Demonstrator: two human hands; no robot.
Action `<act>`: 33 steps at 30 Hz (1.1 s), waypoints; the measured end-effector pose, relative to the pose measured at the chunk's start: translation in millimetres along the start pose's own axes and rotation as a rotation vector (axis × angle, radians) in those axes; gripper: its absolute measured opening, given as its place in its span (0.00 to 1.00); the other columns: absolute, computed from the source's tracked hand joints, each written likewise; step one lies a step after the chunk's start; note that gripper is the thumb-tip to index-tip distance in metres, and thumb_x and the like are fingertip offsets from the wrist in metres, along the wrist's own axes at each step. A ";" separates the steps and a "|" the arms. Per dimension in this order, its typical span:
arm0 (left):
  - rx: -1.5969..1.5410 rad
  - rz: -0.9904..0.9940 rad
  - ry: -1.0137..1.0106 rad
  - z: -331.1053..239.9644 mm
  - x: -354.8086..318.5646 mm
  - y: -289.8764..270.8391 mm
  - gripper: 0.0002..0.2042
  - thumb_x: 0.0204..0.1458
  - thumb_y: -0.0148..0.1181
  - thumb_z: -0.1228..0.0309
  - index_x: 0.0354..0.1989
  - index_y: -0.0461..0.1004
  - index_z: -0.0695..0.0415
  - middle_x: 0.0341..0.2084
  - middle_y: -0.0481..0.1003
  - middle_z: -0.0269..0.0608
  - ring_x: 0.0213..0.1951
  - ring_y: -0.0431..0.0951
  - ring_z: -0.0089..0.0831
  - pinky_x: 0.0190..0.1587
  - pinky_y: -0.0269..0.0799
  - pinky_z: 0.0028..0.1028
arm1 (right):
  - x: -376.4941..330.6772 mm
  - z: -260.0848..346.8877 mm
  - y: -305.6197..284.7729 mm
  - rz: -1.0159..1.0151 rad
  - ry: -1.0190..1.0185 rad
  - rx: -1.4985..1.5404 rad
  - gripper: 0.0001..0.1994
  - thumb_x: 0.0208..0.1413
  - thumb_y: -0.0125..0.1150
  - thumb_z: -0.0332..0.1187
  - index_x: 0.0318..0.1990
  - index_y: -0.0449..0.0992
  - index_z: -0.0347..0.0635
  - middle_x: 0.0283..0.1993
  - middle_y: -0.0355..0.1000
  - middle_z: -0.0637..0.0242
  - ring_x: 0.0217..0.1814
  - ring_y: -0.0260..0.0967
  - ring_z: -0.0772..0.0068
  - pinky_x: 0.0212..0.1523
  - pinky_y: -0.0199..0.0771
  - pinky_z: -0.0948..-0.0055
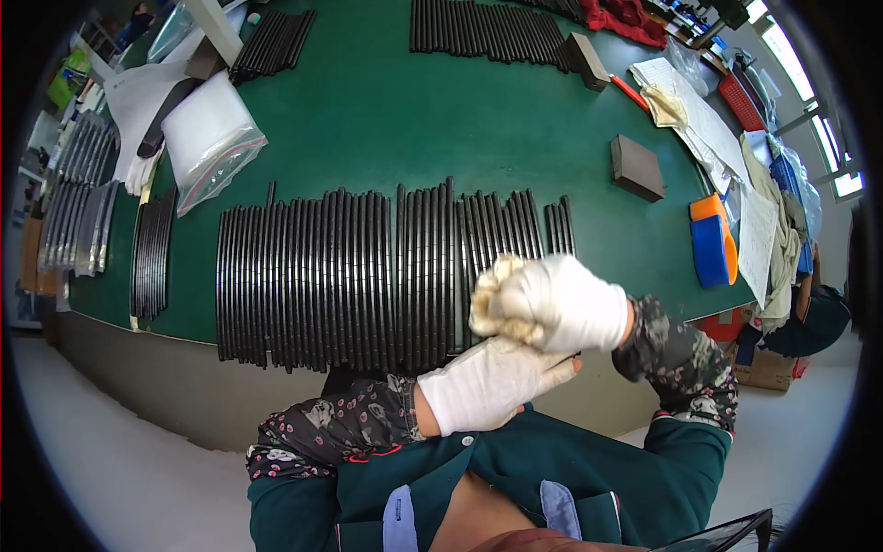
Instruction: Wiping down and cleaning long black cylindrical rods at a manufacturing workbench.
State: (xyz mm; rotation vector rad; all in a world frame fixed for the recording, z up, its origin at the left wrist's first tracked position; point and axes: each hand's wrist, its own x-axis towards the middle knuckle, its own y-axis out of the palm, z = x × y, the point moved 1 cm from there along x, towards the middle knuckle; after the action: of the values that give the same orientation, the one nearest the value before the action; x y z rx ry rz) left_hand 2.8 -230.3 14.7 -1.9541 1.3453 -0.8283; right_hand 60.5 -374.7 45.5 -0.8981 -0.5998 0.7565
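My right hand (566, 305), in a white glove, has its fingers curled tight around a wad of yellowish cloth (497, 296), which bulges out at the left of the fist. My left hand (487, 382), also gloved, lies just below, fingers stretched nearly flat and touching the underside of the right fist. Whether the left fingers grip anything I cannot tell; the palm faces away. Both hands hang over the near edge of the green tabletop (386, 120) and cover the lower ends of several black curved strips (368, 276) laid side by side in a long row. A second row of strips (487, 32) lies at the far edge. A clear plastic bag (216, 138), brown blocks (636, 167) and an orange-and-blue tool (713, 239) sit around them. A grey floor (101, 442) lies below.
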 end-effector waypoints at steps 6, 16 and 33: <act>0.038 -0.007 0.042 -3.7 6.3 -11.4 0.30 0.36 0.65 0.72 0.54 0.68 0.60 0.55 0.64 0.46 0.60 0.63 0.43 0.62 0.57 0.37 | 8.3 -11.4 -3.0 -0.118 0.050 0.244 0.09 0.52 0.63 0.36 0.40 0.77 0.45 0.37 0.77 0.62 0.40 0.76 0.60 0.36 0.77 0.69; 0.115 -0.005 0.052 4.9 -6.1 3.9 0.31 0.38 0.62 0.72 0.57 0.67 0.57 0.60 0.61 0.44 0.63 0.60 0.39 0.62 0.58 0.38 | 21.6 9.2 6.1 0.118 -0.158 -0.033 0.07 0.47 0.62 0.30 0.36 0.76 0.49 0.35 0.75 0.70 0.35 0.76 0.65 0.29 0.76 0.68; 0.135 0.059 0.088 4.0 -4.9 -12.3 0.34 0.37 0.63 0.70 0.59 0.64 0.59 0.61 0.59 0.45 0.66 0.55 0.38 0.68 0.47 0.38 | 60.7 -26.4 -27.3 -0.397 0.106 0.241 0.11 0.56 0.58 0.36 0.45 0.77 0.49 0.32 0.74 0.65 0.34 0.75 0.62 0.35 0.76 0.68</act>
State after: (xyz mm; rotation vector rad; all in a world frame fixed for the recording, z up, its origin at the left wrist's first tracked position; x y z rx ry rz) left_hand 11.4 -221.6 21.1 -1.7845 1.3549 -0.9607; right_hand 125.0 -350.1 64.7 -0.5682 -0.5567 0.4081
